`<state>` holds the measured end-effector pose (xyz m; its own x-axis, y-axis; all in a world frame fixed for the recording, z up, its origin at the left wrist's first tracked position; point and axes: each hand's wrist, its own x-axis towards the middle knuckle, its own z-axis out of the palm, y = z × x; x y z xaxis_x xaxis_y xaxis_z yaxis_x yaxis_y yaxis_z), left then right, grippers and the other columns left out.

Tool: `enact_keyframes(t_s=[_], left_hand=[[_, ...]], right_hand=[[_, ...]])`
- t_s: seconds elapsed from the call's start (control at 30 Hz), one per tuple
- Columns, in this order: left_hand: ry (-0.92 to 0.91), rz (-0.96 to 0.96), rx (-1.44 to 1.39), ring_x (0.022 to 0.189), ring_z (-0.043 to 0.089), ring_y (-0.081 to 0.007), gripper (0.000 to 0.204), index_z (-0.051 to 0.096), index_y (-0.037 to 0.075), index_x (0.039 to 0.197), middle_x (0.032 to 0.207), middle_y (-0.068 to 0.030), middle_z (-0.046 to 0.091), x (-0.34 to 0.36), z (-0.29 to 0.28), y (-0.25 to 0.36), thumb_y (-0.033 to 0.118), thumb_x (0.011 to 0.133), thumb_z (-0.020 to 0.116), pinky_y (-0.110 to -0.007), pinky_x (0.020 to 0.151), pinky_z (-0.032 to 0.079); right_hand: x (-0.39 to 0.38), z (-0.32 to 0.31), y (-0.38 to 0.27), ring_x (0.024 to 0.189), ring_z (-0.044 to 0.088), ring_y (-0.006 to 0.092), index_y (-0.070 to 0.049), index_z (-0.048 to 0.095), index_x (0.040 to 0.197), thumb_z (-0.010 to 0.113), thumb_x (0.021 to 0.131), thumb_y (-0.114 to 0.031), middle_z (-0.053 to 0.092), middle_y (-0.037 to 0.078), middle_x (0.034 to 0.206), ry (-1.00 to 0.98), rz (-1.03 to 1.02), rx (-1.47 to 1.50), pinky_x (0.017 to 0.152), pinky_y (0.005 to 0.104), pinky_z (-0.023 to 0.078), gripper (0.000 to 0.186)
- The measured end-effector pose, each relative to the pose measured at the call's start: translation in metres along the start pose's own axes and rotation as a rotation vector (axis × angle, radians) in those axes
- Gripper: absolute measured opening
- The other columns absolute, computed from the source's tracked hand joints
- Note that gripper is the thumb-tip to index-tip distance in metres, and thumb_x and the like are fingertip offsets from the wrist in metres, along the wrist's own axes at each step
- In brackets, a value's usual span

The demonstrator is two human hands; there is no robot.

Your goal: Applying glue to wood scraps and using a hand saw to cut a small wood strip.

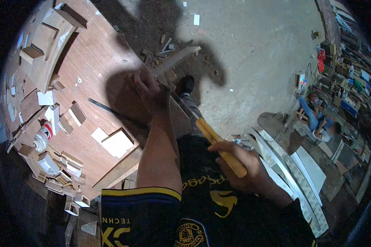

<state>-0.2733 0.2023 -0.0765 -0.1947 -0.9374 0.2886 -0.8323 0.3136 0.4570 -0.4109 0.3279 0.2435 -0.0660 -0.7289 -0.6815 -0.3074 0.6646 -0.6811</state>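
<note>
My left hand (pixel 150 88) is closed on a pale wooden strip (pixel 175 59) at the table's edge, which sticks out over the floor; the hand and the near part of the strip are in shadow. In my right hand (pixel 239 160) is the yellow handle of a tool (pixel 206 129), whose thin metal blade points up-left toward my left hand. Whether the blade touches the wood I cannot tell. A dark narrow metal strip (pixel 99 104) lies on the table left of my left hand.
The wooden table (pixel 90 53) holds several small wooden pieces (pixel 74 115) and a white-red container (pixel 43 136). My foot (pixel 187 84) is on the floor. Long white boards (pixel 276 164) lie lower right. At the right, a seated person in jeans (pixel 309 113) is among clutter.
</note>
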Motion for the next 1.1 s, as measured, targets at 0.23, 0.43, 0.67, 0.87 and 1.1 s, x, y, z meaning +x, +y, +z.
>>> enact_keyframes(t_s=[0.23,0.43,0.67,0.87,1.1], left_hand=[[-0.761,-0.619,-0.119,0.131,0.039,-0.0440,0.057,0.063,0.000,0.112,0.128,-0.0198,0.044,0.053,-0.035,0.046,0.053,0.089,0.061,-0.059,0.109,0.033],[0.016,0.085,0.022,0.129,0.040,-0.0443,0.054,0.063,0.000,0.104,0.127,-0.0216,0.045,0.007,-0.008,0.029,0.052,0.092,0.059,-0.058,0.109,0.034],[-0.396,-0.300,-0.100,0.126,0.042,-0.0461,0.050,0.062,-0.002,0.116,0.128,-0.0206,0.045,0.055,-0.033,0.063,0.043,0.095,0.055,-0.057,0.109,0.035],[0.020,0.097,0.005,0.125,0.042,-0.0452,0.038,0.063,-0.002,0.109,0.125,-0.0202,0.045,0.018,-0.008,0.034,0.031,0.096,0.051,-0.056,0.110,0.034],[0.034,0.158,0.078,0.125,0.043,-0.0439,0.033,0.066,-0.002,0.101,0.123,-0.0216,0.048,0.012,0.008,0.023,0.029,0.094,0.055,-0.056,0.105,0.038]], right_hand=[[0.003,-0.007,-0.005,0.097,0.071,0.0293,-0.011,0.051,0.123,0.062,0.091,-0.001,0.067,0.015,0.113,-0.041,0.114,0.016,0.078,0.0400,0.059,0.036],[0.006,0.009,0.007,0.099,0.070,0.0288,-0.014,0.051,0.125,0.061,0.092,-0.002,0.067,0.015,0.114,0.050,0.119,0.033,0.079,0.0401,0.059,0.037],[-0.002,-0.007,0.007,0.097,0.071,0.0298,-0.010,0.052,0.124,0.061,0.091,-0.002,0.069,0.015,0.104,0.067,-0.040,0.030,0.082,0.0394,0.058,0.035],[-0.005,-0.021,-0.018,0.097,0.070,0.0276,-0.011,0.052,0.125,0.061,0.093,-0.005,0.067,0.017,0.108,-0.131,0.231,0.087,0.081,0.0374,0.058,0.034],[0.023,-0.007,-0.011,0.106,0.068,0.0290,-0.011,0.051,0.125,0.057,0.095,-0.003,0.065,0.014,0.116,-0.061,0.257,0.041,0.090,0.0392,0.055,0.032]])
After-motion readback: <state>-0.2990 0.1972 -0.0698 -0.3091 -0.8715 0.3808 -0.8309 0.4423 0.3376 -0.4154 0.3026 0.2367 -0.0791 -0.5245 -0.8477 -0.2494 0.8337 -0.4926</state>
